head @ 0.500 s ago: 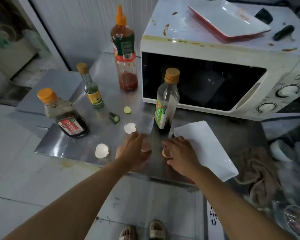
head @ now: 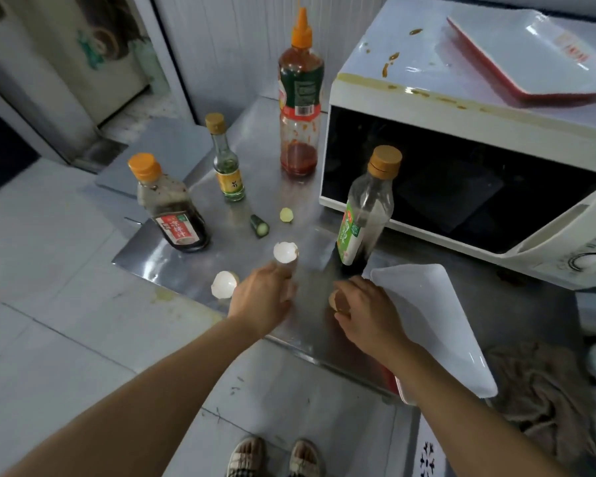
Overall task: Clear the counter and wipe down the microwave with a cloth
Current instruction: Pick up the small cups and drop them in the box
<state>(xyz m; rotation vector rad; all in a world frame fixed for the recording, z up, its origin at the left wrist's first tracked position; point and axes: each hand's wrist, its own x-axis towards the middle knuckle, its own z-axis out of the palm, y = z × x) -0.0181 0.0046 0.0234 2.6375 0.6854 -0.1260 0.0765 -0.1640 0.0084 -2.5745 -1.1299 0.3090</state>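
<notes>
My left hand (head: pixel 265 297) hovers palm-down over the steel counter (head: pixel 310 325), fingers loosely apart, fingertips at the near edge of a white eggshell half (head: pixel 285 252). A second white eggshell half (head: pixel 224 284) lies just left of that hand. My right hand (head: pixel 369 308) pinches a brown eggshell piece (head: pixel 338 301) beside a white plate (head: pixel 427 321). The white microwave (head: pixel 461 187) stands behind, its top spattered with sauce. A beige cloth (head: pixel 537 390) lies crumpled at the right.
A tall sauce bottle (head: pixel 300 98), a small green-labelled bottle (head: pixel 226 163), a dark squat bottle (head: pixel 172 211) and a near-empty bottle (head: pixel 365 208) stand on the counter. Two cucumber ends (head: pixel 259 226) lie between them. A red-edged tray (head: pixel 530 56) rests atop the microwave.
My head has shifted a little, so the view has turned slightly. My left fingertips sit closer to the middle eggshell half. My right hand still holds the brown shell piece.
</notes>
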